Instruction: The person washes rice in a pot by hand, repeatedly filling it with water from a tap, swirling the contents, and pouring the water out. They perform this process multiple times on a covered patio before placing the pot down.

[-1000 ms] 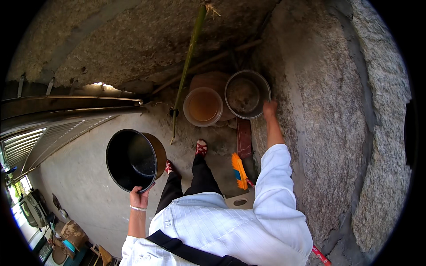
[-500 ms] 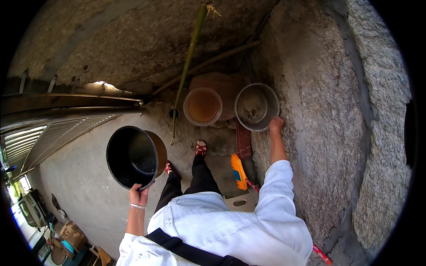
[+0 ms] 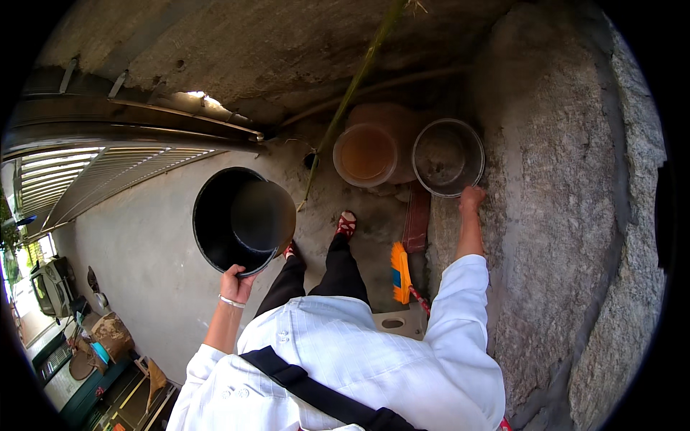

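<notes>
My left hand [image 3: 237, 283] grips the near rim of a deep black pot [image 3: 215, 219], thumb over the edge. The pot hangs above the concrete floor, its mouth tilted toward me, and its dark inside shows no contents. At the right, my right hand [image 3: 471, 197] has its fingers closed on the near rim of a clear round plastic tub [image 3: 480, 154]. Its bottom looks greyish, and whether it rests on something I cannot tell. Just left of it stands a second clear tub [image 3: 338, 171] with brownish liquid in it.
A rough stone wall [image 3: 539, 237] rises close on my right. An orange-bristled brush [image 3: 402, 276] with a red handle lies near my feet. A green stalk [image 3: 352, 90] leans beyond the tubs, next to a dark hole [image 3: 310, 160]. Metal railings [image 3: 108, 172] run at the left.
My view has shifted, so the scene sits further right. The black pot has risen a little, and more of its bottom shows. My right hand stays on the clear tub's rim.
</notes>
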The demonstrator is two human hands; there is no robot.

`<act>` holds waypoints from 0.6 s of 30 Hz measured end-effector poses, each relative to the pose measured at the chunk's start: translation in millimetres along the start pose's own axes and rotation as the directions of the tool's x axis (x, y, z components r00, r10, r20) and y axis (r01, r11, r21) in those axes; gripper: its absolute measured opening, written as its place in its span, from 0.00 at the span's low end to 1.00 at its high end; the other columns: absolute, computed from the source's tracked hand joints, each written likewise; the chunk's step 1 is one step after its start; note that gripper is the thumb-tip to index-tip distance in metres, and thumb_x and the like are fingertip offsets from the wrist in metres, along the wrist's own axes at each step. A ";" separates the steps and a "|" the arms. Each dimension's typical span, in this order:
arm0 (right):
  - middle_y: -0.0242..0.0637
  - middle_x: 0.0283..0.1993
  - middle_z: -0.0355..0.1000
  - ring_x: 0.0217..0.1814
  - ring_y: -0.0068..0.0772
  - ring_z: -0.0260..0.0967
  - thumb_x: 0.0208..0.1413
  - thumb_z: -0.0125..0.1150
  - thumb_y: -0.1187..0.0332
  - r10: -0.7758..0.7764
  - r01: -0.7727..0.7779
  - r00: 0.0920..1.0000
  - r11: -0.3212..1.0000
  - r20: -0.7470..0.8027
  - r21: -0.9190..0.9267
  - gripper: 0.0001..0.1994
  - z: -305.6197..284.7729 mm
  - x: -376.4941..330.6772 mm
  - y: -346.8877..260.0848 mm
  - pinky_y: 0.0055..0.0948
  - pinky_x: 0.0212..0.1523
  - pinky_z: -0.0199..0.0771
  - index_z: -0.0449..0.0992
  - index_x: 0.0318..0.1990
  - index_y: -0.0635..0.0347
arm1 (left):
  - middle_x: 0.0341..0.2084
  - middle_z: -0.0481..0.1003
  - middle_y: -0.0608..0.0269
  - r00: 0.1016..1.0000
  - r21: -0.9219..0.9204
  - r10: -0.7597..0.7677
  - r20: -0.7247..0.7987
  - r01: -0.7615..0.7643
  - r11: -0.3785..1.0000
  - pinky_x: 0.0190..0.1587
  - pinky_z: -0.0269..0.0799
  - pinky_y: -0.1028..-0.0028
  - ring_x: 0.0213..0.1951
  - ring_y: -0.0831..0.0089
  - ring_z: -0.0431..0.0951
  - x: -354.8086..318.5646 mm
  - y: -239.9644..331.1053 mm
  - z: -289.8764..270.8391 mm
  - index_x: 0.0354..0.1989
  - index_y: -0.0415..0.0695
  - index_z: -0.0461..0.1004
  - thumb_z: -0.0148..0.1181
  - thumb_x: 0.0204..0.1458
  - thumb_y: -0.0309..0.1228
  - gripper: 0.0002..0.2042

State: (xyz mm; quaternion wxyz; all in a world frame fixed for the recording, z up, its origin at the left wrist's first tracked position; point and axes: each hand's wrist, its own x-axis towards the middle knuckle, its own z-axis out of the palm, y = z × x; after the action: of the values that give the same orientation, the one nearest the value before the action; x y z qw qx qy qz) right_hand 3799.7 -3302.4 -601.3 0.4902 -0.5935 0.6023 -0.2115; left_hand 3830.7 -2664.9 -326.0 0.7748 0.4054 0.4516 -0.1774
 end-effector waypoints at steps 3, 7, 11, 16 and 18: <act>0.41 0.25 0.66 0.19 0.32 0.63 0.42 0.49 0.78 0.056 -0.052 0.996 0.997 0.068 -0.063 0.02 13.3 -14.2 -28.4 0.31 0.15 0.60 0.67 0.26 0.66 | 0.50 0.58 0.27 1.000 -0.005 0.020 0.014 -0.020 1.000 0.59 0.57 0.44 0.52 0.34 0.61 -2.8 -5.0 -5.4 0.42 0.14 0.52 0.38 0.41 0.17 0.19; 0.37 0.21 0.63 0.15 0.27 0.56 0.42 0.49 0.78 0.178 -0.172 0.978 0.983 0.110 -0.061 0.02 15.1 -23.5 -54.6 0.31 0.14 0.54 0.63 0.23 0.63 | 0.49 0.58 0.25 1.000 -0.023 -0.017 0.014 0.017 1.000 0.59 0.56 0.44 0.52 0.33 0.61 -2.8 -4.0 -2.8 0.41 0.12 0.51 0.37 0.41 0.18 0.20; 0.36 0.21 0.62 0.15 0.26 0.53 0.42 0.48 0.79 0.126 -0.128 0.990 0.991 0.059 0.028 0.03 24.5 -38.4 -58.9 0.30 0.15 0.53 0.62 0.23 0.63 | 0.48 0.59 0.25 0.999 -0.003 -0.003 0.036 0.003 1.000 0.58 0.56 0.43 0.51 0.34 0.62 -7.3 -5.3 1.8 0.42 0.12 0.50 0.37 0.41 0.18 0.20; 0.36 0.22 0.62 0.24 0.28 0.58 0.42 0.48 0.79 -0.031 0.028 0.999 0.997 -0.031 -0.072 0.02 34.4 -58.7 -73.5 0.32 0.24 0.61 0.62 0.22 0.66 | 0.48 0.60 0.27 0.999 0.003 0.001 0.036 -0.001 1.000 0.58 0.57 0.43 0.51 0.35 0.63 -11.7 -5.4 4.8 0.44 0.13 0.49 0.37 0.41 0.18 0.22; 0.35 0.22 0.63 0.27 0.27 0.59 0.42 0.49 0.79 -0.064 0.065 0.998 0.997 0.028 -0.034 0.04 30.5 -67.9 -81.3 0.32 0.28 0.62 0.62 0.20 0.66 | 0.48 0.60 0.27 0.999 -0.002 -0.015 0.030 0.015 1.000 0.58 0.57 0.43 0.51 0.35 0.63 -10.7 -4.8 3.0 0.45 0.13 0.49 0.37 0.41 0.19 0.22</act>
State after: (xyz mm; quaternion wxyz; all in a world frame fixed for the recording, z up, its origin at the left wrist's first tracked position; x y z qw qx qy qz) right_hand 3854.1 -3246.6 -523.4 0.4810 -0.6237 0.5797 -0.2086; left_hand 3823.6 -2671.2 -318.4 0.7806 0.3984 0.4430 -0.1888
